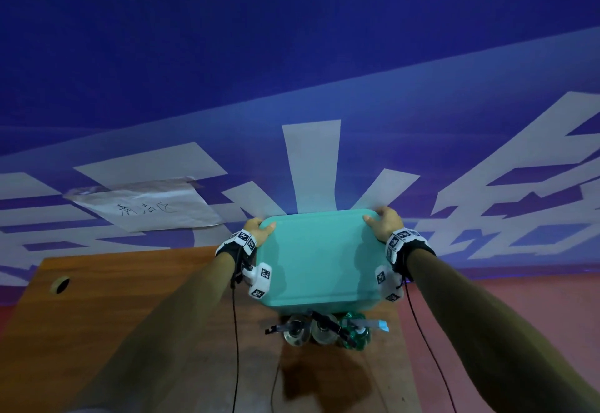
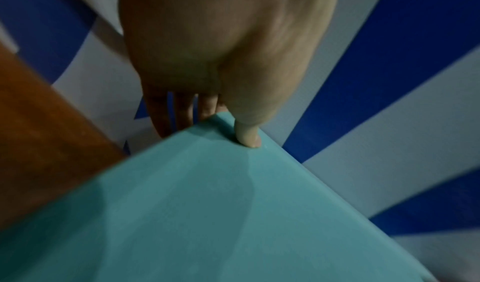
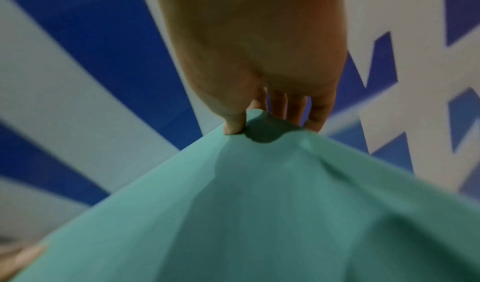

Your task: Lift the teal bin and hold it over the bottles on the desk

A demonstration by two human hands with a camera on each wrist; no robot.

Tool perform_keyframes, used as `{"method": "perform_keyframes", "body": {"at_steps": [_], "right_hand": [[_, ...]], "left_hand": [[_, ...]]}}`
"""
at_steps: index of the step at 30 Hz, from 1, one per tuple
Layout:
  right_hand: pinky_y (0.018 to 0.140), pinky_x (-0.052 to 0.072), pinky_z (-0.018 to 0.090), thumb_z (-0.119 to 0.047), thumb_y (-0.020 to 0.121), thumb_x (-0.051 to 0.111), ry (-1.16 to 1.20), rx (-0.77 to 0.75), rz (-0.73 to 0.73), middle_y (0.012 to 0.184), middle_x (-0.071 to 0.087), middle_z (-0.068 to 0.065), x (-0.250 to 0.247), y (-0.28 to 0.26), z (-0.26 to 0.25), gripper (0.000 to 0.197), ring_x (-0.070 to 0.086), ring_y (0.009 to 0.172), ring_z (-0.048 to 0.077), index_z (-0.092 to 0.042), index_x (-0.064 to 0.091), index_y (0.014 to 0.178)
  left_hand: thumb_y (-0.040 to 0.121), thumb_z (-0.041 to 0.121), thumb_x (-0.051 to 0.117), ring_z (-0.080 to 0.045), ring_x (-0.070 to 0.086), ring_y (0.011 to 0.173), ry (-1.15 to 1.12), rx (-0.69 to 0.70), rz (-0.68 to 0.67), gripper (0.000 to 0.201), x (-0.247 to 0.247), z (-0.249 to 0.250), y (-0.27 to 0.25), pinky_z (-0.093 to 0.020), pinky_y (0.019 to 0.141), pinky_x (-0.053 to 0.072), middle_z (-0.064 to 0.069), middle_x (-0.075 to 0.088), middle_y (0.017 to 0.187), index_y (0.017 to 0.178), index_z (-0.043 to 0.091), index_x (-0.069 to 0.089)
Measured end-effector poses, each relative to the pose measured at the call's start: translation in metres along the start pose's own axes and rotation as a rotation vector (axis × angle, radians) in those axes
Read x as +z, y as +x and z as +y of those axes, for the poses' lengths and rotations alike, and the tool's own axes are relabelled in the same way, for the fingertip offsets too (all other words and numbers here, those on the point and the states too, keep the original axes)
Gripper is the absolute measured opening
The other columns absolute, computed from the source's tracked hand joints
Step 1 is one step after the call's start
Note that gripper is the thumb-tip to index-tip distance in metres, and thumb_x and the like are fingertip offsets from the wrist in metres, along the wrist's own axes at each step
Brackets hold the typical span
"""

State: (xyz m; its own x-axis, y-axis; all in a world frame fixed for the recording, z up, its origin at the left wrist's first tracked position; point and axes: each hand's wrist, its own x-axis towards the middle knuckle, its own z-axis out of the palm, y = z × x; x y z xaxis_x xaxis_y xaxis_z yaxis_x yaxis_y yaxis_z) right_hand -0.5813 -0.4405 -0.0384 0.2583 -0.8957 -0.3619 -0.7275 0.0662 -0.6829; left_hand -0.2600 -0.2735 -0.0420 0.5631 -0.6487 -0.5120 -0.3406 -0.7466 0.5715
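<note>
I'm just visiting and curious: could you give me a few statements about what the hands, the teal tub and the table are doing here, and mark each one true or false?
1. Both hands hold the teal tub by its far corners. True: the left hand and the right hand each grip one.
2. The tub shows its open inside to the head camera. False: only a smooth closed face shows.
3. Clear bottles stand on the wooden table at the tub's near edge. True.
4. The sheet of paper lies on the table. False: it is taped to the blue and white backdrop.
5. The left thumb presses on the tub's face. True.
</note>
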Motion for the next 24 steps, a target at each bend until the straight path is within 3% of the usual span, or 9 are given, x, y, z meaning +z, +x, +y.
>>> {"method": "perform_keyframes", "body": {"at_steps": [3, 5, 6, 8, 9, 11, 14, 18, 24], "right_hand": [[0.100, 0.045, 0.044, -0.040, 0.092, 0.067, -0.179, -0.110, 0.008, 0.133, 0.052, 0.018, -0.002, -0.013, 0.002, 0.059, 0.052, 0.122, 0.037, -0.005, 0.046, 0.135], [0.096, 0.048, 0.047, -0.045, 0.089, 0.068, -0.328, -0.265, 0.056, 0.132, 0.049, 0.014, -0.004, -0.024, 0.009, 0.061, 0.050, 0.120, 0.035, -0.010, 0.045, 0.134], [0.096, 0.048, 0.047, -0.047, 0.089, 0.067, -0.420, -0.363, 0.089, 0.135, 0.048, 0.011, -0.006, -0.031, 0.014, 0.063, 0.048, 0.122, 0.033, -0.012, 0.045, 0.136], [0.104, 0.043, 0.044, -0.050, 0.090, 0.063, -0.578, -0.542, 0.109, 0.147, 0.044, 0.006, -0.011, -0.044, 0.021, 0.065, 0.042, 0.132, 0.029, -0.014, 0.046, 0.141], [0.109, 0.038, 0.043, -0.052, 0.092, 0.059, -0.643, -0.616, 0.091, 0.151, 0.041, 0.004, -0.013, -0.049, 0.025, 0.064, 0.038, 0.137, 0.027, -0.015, 0.047, 0.143], [0.113, 0.032, 0.041, -0.057, 0.096, 0.047, -0.742, -0.699, 0.021, 0.158, 0.034, 0.000, -0.016, -0.058, 0.034, 0.065, 0.033, 0.143, 0.024, -0.018, 0.041, 0.149], [0.115, 0.032, 0.036, -0.057, 0.100, 0.038, -0.745, -0.671, -0.007, 0.162, 0.025, -0.004, -0.010, -0.070, 0.042, 0.065, 0.031, 0.146, 0.018, -0.021, 0.032, 0.154], [0.119, 0.026, 0.033, -0.048, 0.104, 0.034, -0.701, -0.545, -0.011, 0.165, 0.012, -0.005, 0.009, -0.080, 0.037, 0.060, 0.014, 0.151, 0.015, -0.021, 0.023, 0.157], [0.123, 0.009, 0.037, -0.060, 0.100, 0.031, -0.785, -0.523, 0.022, 0.166, 0.009, -0.001, 0.006, -0.098, 0.041, 0.073, 0.010, 0.152, 0.018, -0.019, 0.016, 0.158]], "left_hand": [[0.074, 0.050, 0.080, -0.027, 0.062, 0.115, 0.098, 0.035, 0.034, 0.077, -0.002, -0.004, -0.009, -0.037, 0.098, 0.050, -0.007, 0.062, 0.130, 0.134, 0.012, 0.052], [0.057, 0.065, 0.083, -0.025, 0.057, 0.122, 0.214, 0.172, 0.064, 0.099, -0.002, -0.008, -0.026, -0.039, 0.102, 0.048, -0.001, 0.058, 0.134, 0.137, 0.021, 0.046], [0.051, 0.073, 0.080, -0.025, 0.049, 0.132, 0.309, 0.254, 0.055, 0.113, -0.003, -0.009, -0.036, -0.042, 0.108, 0.042, 0.000, 0.050, 0.143, 0.144, 0.024, 0.039], [0.053, 0.077, 0.075, -0.024, 0.016, 0.151, 0.554, 0.360, -0.034, 0.134, -0.005, -0.014, -0.054, -0.050, 0.120, 0.022, 0.003, 0.015, 0.164, 0.157, 0.021, 0.011], [0.055, 0.078, 0.072, -0.021, 0.001, 0.153, 0.673, 0.403, -0.091, 0.140, -0.005, -0.017, -0.062, -0.051, 0.122, 0.013, 0.004, -0.003, 0.166, 0.158, 0.020, -0.002], [0.056, 0.080, 0.071, -0.017, -0.013, 0.152, 0.814, 0.473, -0.167, 0.144, -0.006, -0.021, -0.076, -0.050, 0.123, 0.006, 0.003, -0.017, 0.164, 0.157, 0.018, -0.011], [0.056, 0.076, 0.076, -0.014, -0.014, 0.151, 0.788, 0.473, -0.190, 0.145, -0.005, -0.029, -0.082, -0.049, 0.123, 0.011, 0.004, -0.017, 0.164, 0.157, 0.019, -0.011], [0.054, 0.066, 0.084, -0.013, -0.012, 0.151, 0.723, 0.424, -0.168, 0.146, -0.002, -0.027, -0.084, -0.046, 0.124, 0.012, 0.004, -0.013, 0.165, 0.158, 0.020, -0.008], [0.078, 0.061, 0.071, -0.018, -0.003, 0.153, 0.770, 0.410, -0.116, 0.121, 0.015, -0.021, -0.104, -0.035, 0.124, 0.009, -0.005, -0.011, 0.165, 0.157, 0.012, -0.007]]}}
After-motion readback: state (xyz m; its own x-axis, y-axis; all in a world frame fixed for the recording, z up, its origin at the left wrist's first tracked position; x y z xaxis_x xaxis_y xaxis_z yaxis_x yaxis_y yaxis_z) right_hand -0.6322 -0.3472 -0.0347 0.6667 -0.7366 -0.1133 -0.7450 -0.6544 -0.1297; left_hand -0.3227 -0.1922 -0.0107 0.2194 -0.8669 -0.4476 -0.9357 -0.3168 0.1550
